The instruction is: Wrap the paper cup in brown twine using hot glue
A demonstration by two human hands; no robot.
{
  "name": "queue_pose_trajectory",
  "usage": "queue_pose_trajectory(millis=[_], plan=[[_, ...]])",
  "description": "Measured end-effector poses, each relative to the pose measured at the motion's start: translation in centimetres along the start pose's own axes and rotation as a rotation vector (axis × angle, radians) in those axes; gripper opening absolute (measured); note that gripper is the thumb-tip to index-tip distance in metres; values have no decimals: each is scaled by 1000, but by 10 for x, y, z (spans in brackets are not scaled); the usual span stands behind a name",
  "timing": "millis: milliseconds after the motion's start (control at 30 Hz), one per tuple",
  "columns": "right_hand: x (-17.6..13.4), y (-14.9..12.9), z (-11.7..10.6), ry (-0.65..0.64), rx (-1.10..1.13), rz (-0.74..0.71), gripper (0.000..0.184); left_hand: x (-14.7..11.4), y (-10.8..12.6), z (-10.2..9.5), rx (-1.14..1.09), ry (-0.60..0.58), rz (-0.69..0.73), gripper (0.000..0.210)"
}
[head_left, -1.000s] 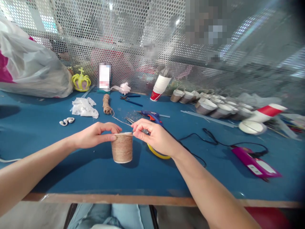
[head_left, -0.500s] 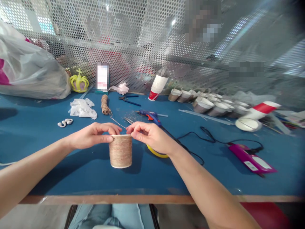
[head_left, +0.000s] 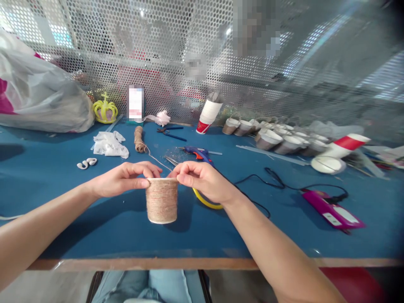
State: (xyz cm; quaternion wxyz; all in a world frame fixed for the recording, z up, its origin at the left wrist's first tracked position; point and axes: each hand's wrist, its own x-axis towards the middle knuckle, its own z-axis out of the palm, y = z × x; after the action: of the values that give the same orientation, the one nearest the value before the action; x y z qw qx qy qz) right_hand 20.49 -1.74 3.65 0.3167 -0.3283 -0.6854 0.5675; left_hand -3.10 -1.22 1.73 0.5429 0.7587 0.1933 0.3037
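Note:
A paper cup wrapped in brown twine [head_left: 162, 202] is held upright over the front of the blue table. My left hand [head_left: 129, 179] grips its rim on the left, with the thumb at the near side and the fingers behind. At the right of the rim, my right hand [head_left: 202, 179] is closed, its thumb against the edge and its fingertips partly hidden behind the cup. A thin strand of twine [head_left: 157, 160] runs from a small twine bundle [head_left: 139, 139] to the fingers of my right hand. Yellow-handled scissors [head_left: 206, 203] lie partly under that hand.
A blue glue gun [head_left: 198, 152] and pliers [head_left: 172, 132] lie behind my hands. A purple power strip [head_left: 334, 212] with a black cord is at right. Several wrapped cups [head_left: 269, 139] stand farther back. Stacked paper cups [head_left: 210, 115], a crumpled white bag [head_left: 110, 144] and a yellow crown-shaped piece [head_left: 105, 110] are also there.
The cup has shifted slightly to the right, and my right hand's fingers have moved a little right along the rim with the twine strand. My left hand stays at the rim.

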Motion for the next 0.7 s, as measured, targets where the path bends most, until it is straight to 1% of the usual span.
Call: queue_pose_trajectory(millis=[167,300,400,533,700], plan=[[0,0,0,-1,-13,-6,27,0,-1,0,23,-5,7,16],[0,2,1,27,-59,-27,23,1,-2,0,66,18,-5,17],[1,5,1,58,-149,-50,23,2,-4,-1,146,35,-33,17],[2,5,2,66,-271,-83,21,3,-5,-1,293,37,-61,14],[1,-1,12,84,-512,-139,18,5,-2,14,433,154,-55,24]])
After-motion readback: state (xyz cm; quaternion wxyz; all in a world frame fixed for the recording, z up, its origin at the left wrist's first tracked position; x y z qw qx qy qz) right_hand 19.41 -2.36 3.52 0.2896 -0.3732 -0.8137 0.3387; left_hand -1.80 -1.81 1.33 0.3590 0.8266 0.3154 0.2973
